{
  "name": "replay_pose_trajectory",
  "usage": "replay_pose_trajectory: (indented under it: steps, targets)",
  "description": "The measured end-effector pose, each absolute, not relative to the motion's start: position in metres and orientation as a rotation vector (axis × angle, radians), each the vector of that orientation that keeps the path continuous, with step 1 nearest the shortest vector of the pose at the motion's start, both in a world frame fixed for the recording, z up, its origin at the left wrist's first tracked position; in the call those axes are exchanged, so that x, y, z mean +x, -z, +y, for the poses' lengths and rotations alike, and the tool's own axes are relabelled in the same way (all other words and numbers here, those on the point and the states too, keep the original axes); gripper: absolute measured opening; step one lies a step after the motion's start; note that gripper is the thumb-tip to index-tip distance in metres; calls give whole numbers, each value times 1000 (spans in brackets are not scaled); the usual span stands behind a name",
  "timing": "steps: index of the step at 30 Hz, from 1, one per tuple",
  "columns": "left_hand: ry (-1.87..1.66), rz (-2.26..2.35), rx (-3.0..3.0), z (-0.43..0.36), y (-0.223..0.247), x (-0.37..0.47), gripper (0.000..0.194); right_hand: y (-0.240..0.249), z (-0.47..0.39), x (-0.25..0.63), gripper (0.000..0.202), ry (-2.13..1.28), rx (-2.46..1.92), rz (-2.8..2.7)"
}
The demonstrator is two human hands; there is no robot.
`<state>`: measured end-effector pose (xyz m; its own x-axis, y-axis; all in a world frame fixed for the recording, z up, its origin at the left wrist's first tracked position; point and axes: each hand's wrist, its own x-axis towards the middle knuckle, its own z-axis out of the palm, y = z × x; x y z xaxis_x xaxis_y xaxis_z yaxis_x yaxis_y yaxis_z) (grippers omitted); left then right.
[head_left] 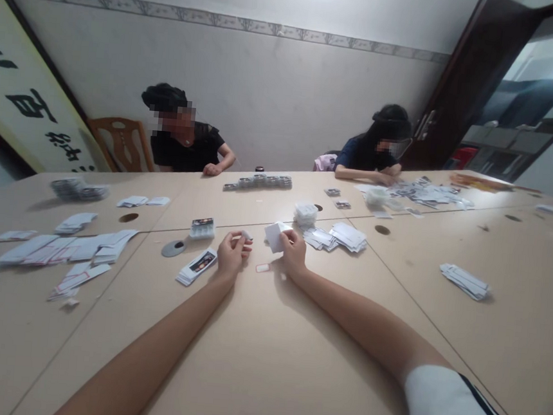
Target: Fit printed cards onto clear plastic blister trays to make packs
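Forearms (148, 351) reach forward; right hand (294, 249) pinches paper (272, 237).

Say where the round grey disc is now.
In the head view, the grey disc lies on the table, left of the left hand, near the picture-topped card stack.

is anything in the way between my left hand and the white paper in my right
Nothing visible does: only a gap separates the left hand from the white paper. The red-edged slip lies on the table.
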<state>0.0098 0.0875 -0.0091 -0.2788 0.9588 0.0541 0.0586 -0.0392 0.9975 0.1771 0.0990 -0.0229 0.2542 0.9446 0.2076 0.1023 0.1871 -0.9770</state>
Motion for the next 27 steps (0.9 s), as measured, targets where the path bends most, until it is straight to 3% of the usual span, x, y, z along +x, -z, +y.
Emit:
replay_pose_trajectory:
  steps: [9, 27]
  targets:
    - [-1399, 1422, 1303, 84, 7, 8, 29, 12, 94, 201, 28, -530, -1222, -1142]
    - [-1568, 1245, 1820, 61, -7, 23, 17, 8, 111, 357, 32, -135, -1631, -1118]
